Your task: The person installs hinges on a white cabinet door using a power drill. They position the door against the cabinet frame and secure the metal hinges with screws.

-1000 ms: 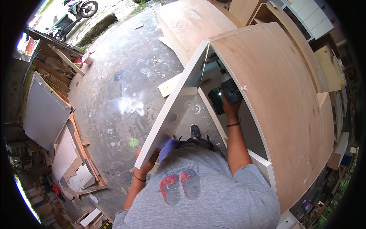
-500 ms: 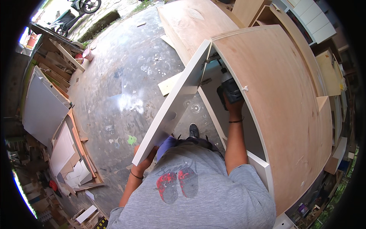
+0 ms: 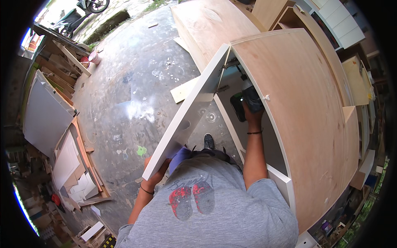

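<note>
A cabinet door with white edges hangs swung out from a large plywood-sided cabinet. At the door's free edge, my left hand grips it, with the fingers partly hidden behind the panel. Inside the cabinet opening, my right hand is wrapped round a dark cordless drill, whose front end points away from me toward the hinge side. A metal hinge joins door and cabinet near the far corner; another metal fitting shows below it. The drill's tip is too dark to make out.
A pale wood offcut lies on the stained concrete floor. Stacked boards and a leaning grey panel stand at left, a pink bucket beyond them. Another plywood box sits past the cabinet. A motorbike is parked outside.
The drill has turned slightly in my right hand, so its base shows more clearly, with a small green patch on it. My left hand and the door have hardly moved.
</note>
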`<action>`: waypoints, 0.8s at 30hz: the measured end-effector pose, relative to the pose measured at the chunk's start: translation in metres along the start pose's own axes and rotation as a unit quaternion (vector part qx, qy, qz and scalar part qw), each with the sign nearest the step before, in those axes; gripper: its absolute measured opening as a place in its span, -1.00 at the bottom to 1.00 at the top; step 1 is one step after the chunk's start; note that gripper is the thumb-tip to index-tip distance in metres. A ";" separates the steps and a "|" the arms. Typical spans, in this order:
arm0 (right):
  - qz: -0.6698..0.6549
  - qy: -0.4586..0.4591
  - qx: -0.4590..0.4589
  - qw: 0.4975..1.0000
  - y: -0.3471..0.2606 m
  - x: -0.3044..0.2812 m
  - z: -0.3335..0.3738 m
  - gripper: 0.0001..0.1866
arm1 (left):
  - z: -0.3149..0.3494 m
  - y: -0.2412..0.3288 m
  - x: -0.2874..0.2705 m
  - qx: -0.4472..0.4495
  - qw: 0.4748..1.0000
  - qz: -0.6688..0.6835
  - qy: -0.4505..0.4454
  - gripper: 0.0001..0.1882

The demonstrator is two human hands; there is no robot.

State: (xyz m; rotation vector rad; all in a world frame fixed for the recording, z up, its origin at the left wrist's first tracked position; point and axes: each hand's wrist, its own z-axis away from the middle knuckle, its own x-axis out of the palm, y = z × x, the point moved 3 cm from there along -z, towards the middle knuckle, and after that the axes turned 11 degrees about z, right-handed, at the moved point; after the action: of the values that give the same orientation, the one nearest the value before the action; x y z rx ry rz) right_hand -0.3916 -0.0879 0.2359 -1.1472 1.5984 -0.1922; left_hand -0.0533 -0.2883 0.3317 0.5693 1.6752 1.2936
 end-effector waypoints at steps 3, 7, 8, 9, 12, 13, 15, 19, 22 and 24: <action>0.012 -0.009 0.019 1.000 -0.007 -0.004 0.000 -0.67 | 0.001 -0.002 0.000 -0.007 1.000 -0.002 0.003 -0.90; -0.004 -0.005 0.015 1.000 -0.008 -0.001 -0.001 -0.67 | 0.003 -0.006 0.000 -0.018 1.000 -0.002 -0.002 -0.90; -0.062 0.038 0.052 0.996 -0.013 0.000 -0.003 -0.71 | 0.002 -0.005 0.000 -0.017 1.000 -0.002 0.000 -0.90; -0.120 0.081 0.090 0.985 -0.015 0.000 -0.004 -0.73 | 0.000 -0.002 0.001 0.007 1.000 -0.004 0.005 -0.90; 0.026 0.095 -0.052 0.994 -0.015 -0.004 -0.007 -0.73 | 0.002 -0.003 0.001 0.033 0.999 -0.010 0.005 -0.90; 0.026 0.094 -0.051 0.994 -0.015 -0.003 -0.006 -0.73 | 0.003 -0.004 0.001 0.037 0.999 -0.013 -0.001 -0.90; -0.062 0.075 0.035 0.995 -0.016 -0.005 -0.005 -0.74 | 0.003 -0.005 0.001 0.026 1.000 -0.007 0.000 -0.89; -0.073 0.058 0.060 0.994 -0.020 -0.005 -0.004 -0.73 | 0.002 -0.005 0.001 0.008 1.000 0.009 0.001 -0.88; -0.081 0.052 0.091 0.991 -0.019 -0.004 -0.002 -0.74 | 0.002 -0.005 0.002 0.026 1.000 0.004 0.004 -0.87; -0.113 0.065 0.065 0.989 -0.020 -0.003 -0.002 -0.75 | 0.005 -0.011 0.001 0.023 1.000 0.004 0.002 -0.87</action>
State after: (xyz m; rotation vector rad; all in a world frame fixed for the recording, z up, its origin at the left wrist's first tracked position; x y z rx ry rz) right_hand -0.3824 -0.0968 0.2513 -1.2337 1.5415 -0.5215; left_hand -0.0481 -0.2885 0.3213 0.6018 1.7123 1.2651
